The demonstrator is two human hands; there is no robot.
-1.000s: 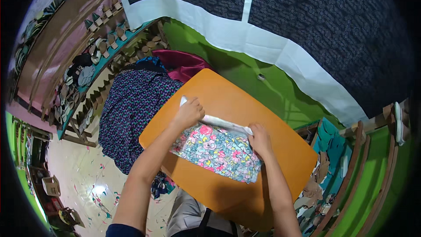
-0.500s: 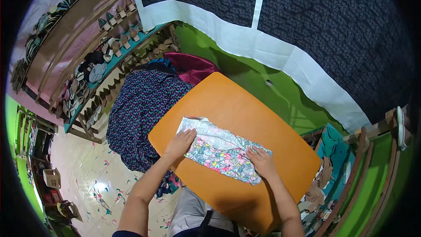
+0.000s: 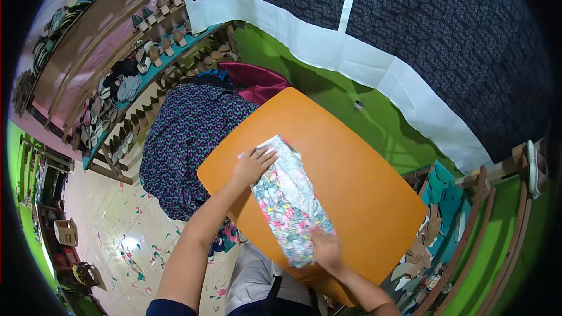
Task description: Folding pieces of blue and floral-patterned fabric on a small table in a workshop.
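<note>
A folded floral cloth [image 3: 291, 213], pink, green and yellow with a paler underside showing along one part, lies slantwise on the orange table [image 3: 357, 199]. My left hand [image 3: 253, 168] rests flat on its far end, fingers stretched out over the fabric. At the cloth's near right edge is my right hand [image 3: 326, 250], touching or very close to it. Motion smears that hand's fingers, so whether they pinch the fabric does not show.
Dark cloth with small purple flowers [image 3: 187, 146] is heaped left of the table, beside maroon fabric [image 3: 257, 82]. Shoe racks [image 3: 155, 73] line the left wall. Scraps [image 3: 137, 257] litter the tiled floor. A dark patterned curtain [image 3: 433, 52] hangs behind; teal material [image 3: 443, 187] lies at right.
The cloth has turned clockwise on the table, its right end coming nearer to me. My right hand has moved left and toward me with that end; my left hand has shifted slightly right and away.
</note>
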